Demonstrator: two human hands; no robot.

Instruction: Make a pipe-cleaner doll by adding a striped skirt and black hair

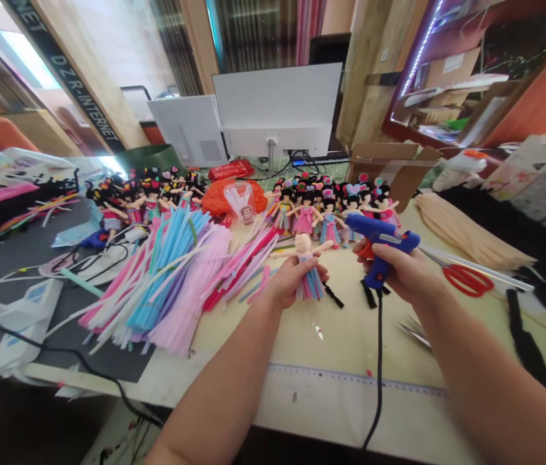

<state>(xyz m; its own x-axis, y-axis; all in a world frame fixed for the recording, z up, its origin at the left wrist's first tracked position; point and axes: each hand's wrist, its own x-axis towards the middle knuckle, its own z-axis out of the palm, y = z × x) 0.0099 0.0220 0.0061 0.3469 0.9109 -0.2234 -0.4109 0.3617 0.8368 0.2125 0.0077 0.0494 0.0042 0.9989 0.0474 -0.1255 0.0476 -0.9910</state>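
Note:
My left hand (297, 278) is closed around a small doll (309, 281) made of pipe cleaners, with a bare cream head, arms out and a blue and pink skirt. In my right hand (401, 268) sits a blue glue gun (382, 240), its nozzle pointing left above the doll's level. The gun's black cord (379, 361) hangs down over the table's front edge. The doll and the gun are apart. Short black pipe cleaner pieces (368, 295) lie on the table between and beneath my hands.
Bundles of blue and pink pipe cleaners (166, 265) lie to the left. Finished dolls (306, 216) stand behind, with more dolls (128, 200) at back left. Red-handled scissors (468, 279), tweezers (415, 334) and cream strands (466, 226) lie right. A white power strip (28, 323) is at far left.

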